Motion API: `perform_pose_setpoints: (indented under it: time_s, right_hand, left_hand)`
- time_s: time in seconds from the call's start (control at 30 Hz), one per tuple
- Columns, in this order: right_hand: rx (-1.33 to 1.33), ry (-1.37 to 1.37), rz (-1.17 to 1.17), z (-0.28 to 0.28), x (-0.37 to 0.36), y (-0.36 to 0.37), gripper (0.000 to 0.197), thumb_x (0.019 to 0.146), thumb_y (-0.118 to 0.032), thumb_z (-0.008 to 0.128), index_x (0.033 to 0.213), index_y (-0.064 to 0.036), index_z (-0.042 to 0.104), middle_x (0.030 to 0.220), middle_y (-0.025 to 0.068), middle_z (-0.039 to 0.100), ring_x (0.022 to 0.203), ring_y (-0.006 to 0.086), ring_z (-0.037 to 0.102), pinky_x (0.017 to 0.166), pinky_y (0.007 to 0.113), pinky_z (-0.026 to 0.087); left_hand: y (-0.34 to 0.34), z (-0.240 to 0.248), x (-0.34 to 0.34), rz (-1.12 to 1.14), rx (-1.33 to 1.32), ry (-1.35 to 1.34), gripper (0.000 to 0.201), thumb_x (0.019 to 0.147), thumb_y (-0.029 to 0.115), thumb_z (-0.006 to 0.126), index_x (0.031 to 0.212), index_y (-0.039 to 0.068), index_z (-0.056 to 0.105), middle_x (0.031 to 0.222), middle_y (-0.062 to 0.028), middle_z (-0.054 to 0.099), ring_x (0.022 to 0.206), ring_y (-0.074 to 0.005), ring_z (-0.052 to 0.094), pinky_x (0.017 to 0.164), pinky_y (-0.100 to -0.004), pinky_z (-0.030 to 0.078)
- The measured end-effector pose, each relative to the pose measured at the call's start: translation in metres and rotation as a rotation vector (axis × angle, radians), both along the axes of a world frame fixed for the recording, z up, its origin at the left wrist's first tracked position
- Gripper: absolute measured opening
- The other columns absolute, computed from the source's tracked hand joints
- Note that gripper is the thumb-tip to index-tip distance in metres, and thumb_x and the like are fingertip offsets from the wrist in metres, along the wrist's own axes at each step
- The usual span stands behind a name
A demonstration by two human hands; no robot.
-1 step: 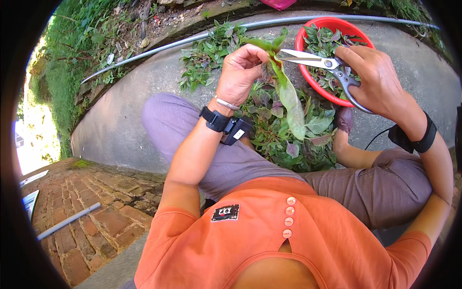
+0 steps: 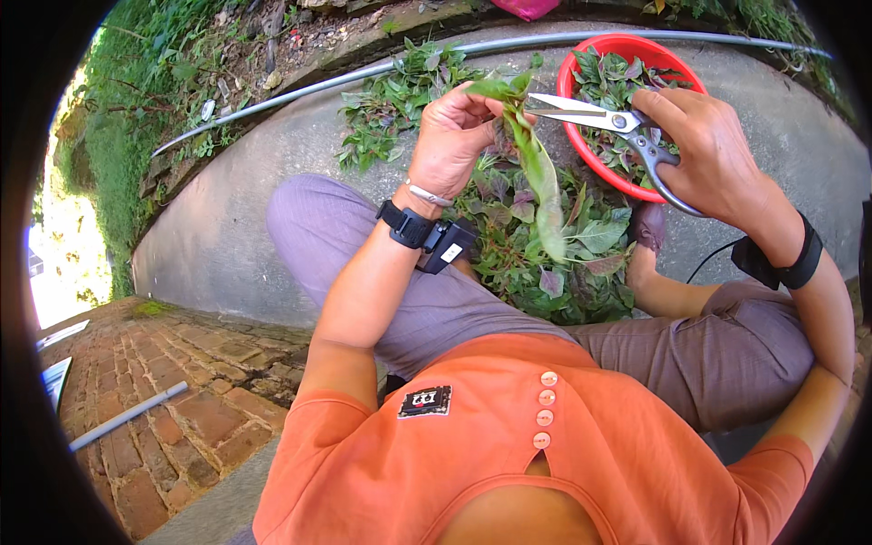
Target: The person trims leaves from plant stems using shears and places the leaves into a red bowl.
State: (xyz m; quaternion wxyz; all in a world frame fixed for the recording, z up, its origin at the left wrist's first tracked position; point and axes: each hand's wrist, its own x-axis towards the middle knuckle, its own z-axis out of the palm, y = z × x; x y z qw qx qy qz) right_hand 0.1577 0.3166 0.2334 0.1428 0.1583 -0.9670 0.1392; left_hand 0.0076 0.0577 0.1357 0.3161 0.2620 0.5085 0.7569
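Note:
My left hand (image 2: pixel 461 132) pinches a leafy green sprig (image 2: pixel 541 177) between thumb and fingers. One long leaf of it hangs down over the pile below. In my right hand (image 2: pixel 704 145) is a pair of scissors (image 2: pixel 627 123), fingers wrapped round the grey handles. The blades are parted and point left, their tips beside the sprig's stem just right of my left fingers. Beneath my hands lies a large pile of green and purplish leaves (image 2: pixel 563 291) between my legs. A red basin (image 2: pixel 581 150) with cut leaves (image 2: pixel 613 82) stands behind the scissors, partly hidden by my right hand.
A smaller heap of leafy stems (image 2: pixel 386 118) lies on the concrete, left of the basin. A grey pipe (image 2: pixel 354 77) runs along the far edge, with weeds (image 2: pixel 150 118) beyond. Brick paving (image 2: pixel 173 391) and a short pipe (image 2: pixel 127 416) are at left.
The sprig's hanging leaf has turned and swung slightly left. Both hands and the scissors stay almost where they were.

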Motion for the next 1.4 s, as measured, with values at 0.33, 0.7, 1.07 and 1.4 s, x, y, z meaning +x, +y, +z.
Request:
perform_pose_setpoints:
  time_s: [0.33,0.7,1.07,1.4]
  right_hand:
    - [-0.154,-0.126,-0.063,0.002,0.0,-0.004,0.042,0.062,-0.001,0.064,0.104,0.0007,0.06,0.078,0.0198,0.061,0.07,0.0398,0.059,0.063,0.047,0.046]
    - [-0.164,-0.195,-0.067,-0.005,0.004,-0.003,0.038,0.064,-0.002,0.065,0.102,0.0004,0.063,0.073,0.0195,0.064,0.069,0.0399,0.063,0.062,0.047,0.048]
    - [-0.339,-0.381,-0.304,-0.034,0.034,0.023,0.027,0.071,-0.01,0.07,0.094,0.0024,0.066,0.073,0.0249,0.064,0.068,0.0428,0.064,0.064,0.046,0.05]
    - [-0.473,-0.514,-0.636,-0.061,0.049,0.072,0.028,0.068,-0.015,0.08,0.085,0.0026,0.067,0.068,0.0157,0.063,0.062,0.0252,0.062,0.061,0.038,0.048]
  left_hand:
    - [0.005,0.001,-0.002,0.119,0.139,-0.12,0.019,0.1,0.012,0.051,0.106,0.001,0.064,0.092,-0.0136,0.07,0.089,-0.0299,0.071,0.079,-0.0375,0.06]
    - [0.017,0.005,-0.002,0.104,-0.041,0.03,0.018,0.082,-0.012,0.067,0.09,0.004,0.061,0.095,-0.0079,0.07,0.088,-0.0131,0.068,0.078,-0.0257,0.056]
    - [0.072,-0.021,0.004,0.042,-0.115,0.221,0.018,0.084,-0.014,0.059,0.093,0.001,0.061,0.098,-0.0107,0.071,0.093,-0.0154,0.068,0.079,-0.0268,0.057]
    - [0.063,-0.046,0.018,-0.424,-0.394,0.459,0.017,0.079,-0.009,0.066,0.092,0.003,0.066,0.09,-0.0031,0.07,0.082,-0.0106,0.067,0.072,-0.0272,0.055]
